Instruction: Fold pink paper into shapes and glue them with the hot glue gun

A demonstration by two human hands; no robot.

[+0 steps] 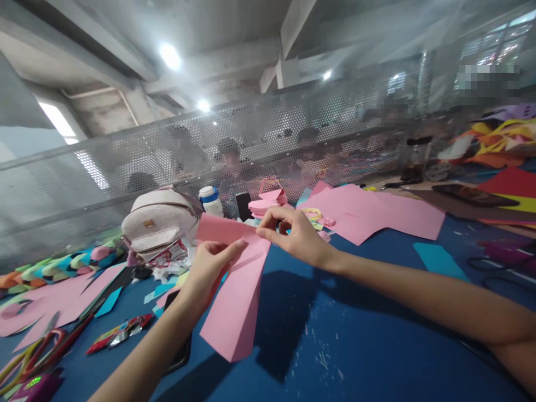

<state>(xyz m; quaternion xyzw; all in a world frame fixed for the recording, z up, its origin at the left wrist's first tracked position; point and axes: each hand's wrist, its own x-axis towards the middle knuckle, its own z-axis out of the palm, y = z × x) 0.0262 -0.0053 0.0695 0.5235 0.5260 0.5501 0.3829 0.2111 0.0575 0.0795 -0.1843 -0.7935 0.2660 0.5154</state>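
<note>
A folded strip of pink paper (237, 301) is held up above the blue table by both hands. My left hand (211, 268) grips it from the left, thumb lying on the near face and the other fingers partly hidden behind. At the upper right corner, my right hand (295, 234) pinches the paper's edge between thumb and index finger. One part of the paper extends to the upper left, and a longer part hangs down toward me. Behind the hands stands a folded pink paper piece (268, 204).
Large pink sheets (347, 212) lie at the back right beside a blue paper piece (439, 259). A white backpack (161, 220) and a bottle (210, 201) stand before a perforated metal screen (259, 134). Scissors (42, 352) and a red snack wrapper (119, 333) lie at left.
</note>
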